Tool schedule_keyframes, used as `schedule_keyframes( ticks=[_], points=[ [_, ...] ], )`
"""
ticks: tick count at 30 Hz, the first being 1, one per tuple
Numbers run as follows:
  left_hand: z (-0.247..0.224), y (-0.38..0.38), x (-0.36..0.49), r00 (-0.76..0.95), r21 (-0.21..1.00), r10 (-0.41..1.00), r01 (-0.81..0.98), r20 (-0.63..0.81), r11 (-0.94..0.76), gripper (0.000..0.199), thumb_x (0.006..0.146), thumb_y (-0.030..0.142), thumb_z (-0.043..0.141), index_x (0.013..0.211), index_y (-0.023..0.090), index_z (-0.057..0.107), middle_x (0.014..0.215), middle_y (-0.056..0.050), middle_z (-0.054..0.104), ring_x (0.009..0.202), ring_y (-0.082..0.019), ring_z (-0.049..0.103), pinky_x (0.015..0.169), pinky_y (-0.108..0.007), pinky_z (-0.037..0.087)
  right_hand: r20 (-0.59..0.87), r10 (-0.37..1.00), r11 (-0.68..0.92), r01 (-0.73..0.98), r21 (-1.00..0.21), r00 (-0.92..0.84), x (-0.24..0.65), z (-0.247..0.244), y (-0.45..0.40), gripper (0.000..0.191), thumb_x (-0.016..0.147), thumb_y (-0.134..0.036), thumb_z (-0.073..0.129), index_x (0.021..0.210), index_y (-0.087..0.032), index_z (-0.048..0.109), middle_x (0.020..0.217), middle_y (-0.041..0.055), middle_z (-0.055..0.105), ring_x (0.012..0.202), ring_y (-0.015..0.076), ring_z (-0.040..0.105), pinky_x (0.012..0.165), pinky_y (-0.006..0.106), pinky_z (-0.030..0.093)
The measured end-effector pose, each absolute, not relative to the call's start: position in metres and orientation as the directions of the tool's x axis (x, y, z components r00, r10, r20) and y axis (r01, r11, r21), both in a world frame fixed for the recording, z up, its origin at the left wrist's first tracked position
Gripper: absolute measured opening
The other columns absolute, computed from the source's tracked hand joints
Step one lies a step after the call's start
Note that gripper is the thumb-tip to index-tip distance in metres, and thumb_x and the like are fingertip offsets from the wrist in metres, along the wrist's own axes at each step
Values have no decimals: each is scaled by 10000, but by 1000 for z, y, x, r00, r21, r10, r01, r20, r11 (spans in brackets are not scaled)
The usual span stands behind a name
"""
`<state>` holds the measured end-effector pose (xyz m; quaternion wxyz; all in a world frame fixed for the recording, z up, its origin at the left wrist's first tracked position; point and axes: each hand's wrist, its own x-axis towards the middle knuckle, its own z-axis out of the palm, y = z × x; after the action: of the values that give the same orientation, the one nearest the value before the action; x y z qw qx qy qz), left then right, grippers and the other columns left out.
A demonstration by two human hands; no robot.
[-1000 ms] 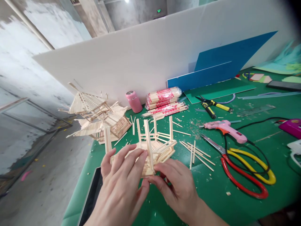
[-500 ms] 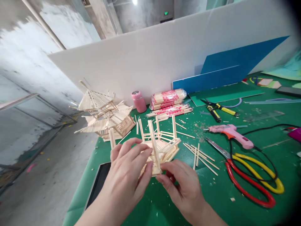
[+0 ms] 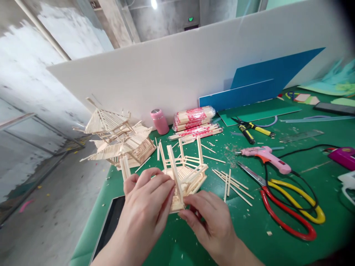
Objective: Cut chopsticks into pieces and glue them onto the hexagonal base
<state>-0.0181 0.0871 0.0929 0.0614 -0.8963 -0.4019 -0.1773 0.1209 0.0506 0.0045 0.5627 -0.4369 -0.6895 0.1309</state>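
Note:
A small pavilion frame of pale wooden sticks (image 3: pixel 191 173), with upright posts and low rails, stands on the table before me. My left hand (image 3: pixel 149 199) curls around its near left side, its fingers against the front post (image 3: pixel 174 171); part of the base is hidden behind it. Thumb and forefinger of my right hand (image 3: pixel 212 218) pinch the base corner at the foot of that post. Whether a small loose piece is between those fingertips is hidden. Loose sticks (image 3: pixel 234 184) lie to the right of the frame.
A finished-looking stick pagoda (image 3: pixel 122 140) stands at back left, beside a pink bottle (image 3: pixel 160 122) and bagged sticks (image 3: pixel 194 117). On the right lie wire cutters (image 3: pixel 251 130), a corded pink glue gun (image 3: pixel 267 157) and large scissors (image 3: pixel 288 207). A dark tablet-like panel (image 3: pixel 108 225) lies at left.
The view has shifted slightly, so most things sit further left. The left thumb has drawn in closer to its fingers. The right hand keeps its pinch at the base corner.

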Motion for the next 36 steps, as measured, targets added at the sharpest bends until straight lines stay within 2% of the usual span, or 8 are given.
schedule_keyframes(
  ticks=[13, 18, 21, 22, 24, 28, 33, 36],
  points=[
    [88, 86, -21, 599, 32, 705, 753, 379, -657, 160, 793, 156, 486, 892, 194, 606, 875, -57, 662, 941, -272, 500, 756, -420, 361, 628, 778, 561, 438, -703, 12, 121, 3, 49, 93, 837, -240, 525, 863, -165, 574, 674, 14, 602, 583, 134, 520, 538, 247, 382],
    [86, 75, -30, 486, 50, 693, 799, 533, -599, 328, 768, 132, 521, 1086, 214, 519, 1040, -76, 608, 1043, -289, 466, 834, -463, 364, 614, 788, 539, 439, -719, 38, 126, -1, 50, 92, 834, -229, 529, 906, -180, 559, 637, -4, 555, 557, 130, 503, 522, 240, 379],
    [72, 65, -43, 255, 164, 682, 858, 685, -486, 446, 741, 132, 568, 1159, 247, 462, 1100, -75, 528, 1031, -271, 483, 872, -457, 385, 585, 809, 513, 430, -743, 47, 131, -3, 52, 101, 840, -230, 518, 926, -191, 556, 653, -8, 541, 555, 123, 500, 522, 240, 389],
    [66, 63, -47, 152, 228, 697, 878, 701, -421, 485, 743, 155, 578, 1196, 253, 434, 1121, -78, 497, 1030, -266, 487, 878, -453, 397, 577, 815, 504, 429, -750, 51, 132, -3, 53, 103, 842, -231, 514, 928, -195, 556, 660, -8, 537, 560, 122, 503, 522, 239, 393],
    [52, 62, -55, 23, 358, 778, 879, 628, -315, 594, 724, 238, 621, 1259, 233, 361, 1158, -100, 460, 1076, -288, 463, 879, -468, 413, 569, 820, 492, 434, -754, 61, 135, -3, 54, 99, 843, -226, 511, 926, -201, 557, 673, -8, 531, 581, 122, 516, 530, 238, 405],
    [32, 70, -63, 40, 512, 904, 813, 425, -276, 636, 746, 307, 600, 1294, 213, 292, 1250, -136, 453, 1119, -288, 477, 899, -492, 418, 579, 812, 492, 451, -745, 71, 138, -3, 55, 97, 838, -205, 516, 928, -205, 552, 695, -7, 544, 593, 118, 523, 540, 236, 420],
    [28, 78, -64, 100, 588, 905, 730, 412, -349, 600, 761, 270, 584, 1293, 209, 314, 1216, -139, 531, 1096, -267, 525, 895, -463, 447, 587, 805, 495, 453, -742, 82, 140, -3, 56, 108, 833, -200, 522, 935, -186, 554, 706, 3, 555, 583, 116, 518, 533, 235, 427],
    [25, 77, -65, 92, 668, 917, 658, 388, -348, 600, 767, 259, 577, 1300, 226, 304, 1120, -111, 606, 1016, -243, 589, 869, -424, 484, 601, 794, 503, 460, -732, 88, 140, -2, 57, 107, 829, -201, 526, 930, -186, 558, 696, 4, 563, 576, 117, 520, 531, 235, 425]
  ],
)
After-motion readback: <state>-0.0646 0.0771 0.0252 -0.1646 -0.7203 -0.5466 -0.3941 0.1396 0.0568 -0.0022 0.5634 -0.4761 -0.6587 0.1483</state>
